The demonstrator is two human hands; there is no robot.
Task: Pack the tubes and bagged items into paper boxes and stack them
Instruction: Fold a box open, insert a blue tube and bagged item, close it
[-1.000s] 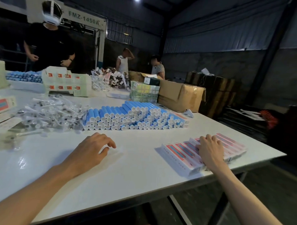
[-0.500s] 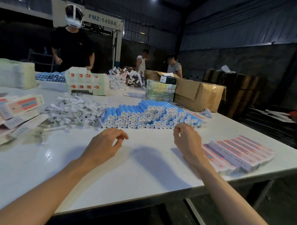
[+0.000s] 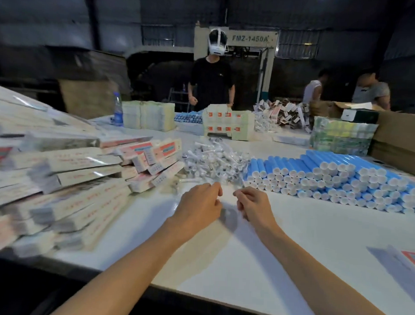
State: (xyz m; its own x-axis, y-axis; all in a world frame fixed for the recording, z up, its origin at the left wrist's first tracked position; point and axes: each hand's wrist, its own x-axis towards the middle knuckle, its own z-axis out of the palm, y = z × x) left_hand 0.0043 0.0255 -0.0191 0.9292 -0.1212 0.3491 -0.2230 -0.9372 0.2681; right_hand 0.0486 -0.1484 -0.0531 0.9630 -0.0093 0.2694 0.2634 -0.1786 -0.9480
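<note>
Small clear-bagged items (image 3: pixel 213 161) heap just beyond my left hand (image 3: pixel 199 205) and right hand (image 3: pixel 255 206), blue white-capped plastic tubes (image 3: pixel 331 177) stacked to their right, flat white-and-red paper boxes (image 3: pixel 65 172) piled left. My fingers are curled, hands close together; whether they pinch anything I cannot tell.
</note>
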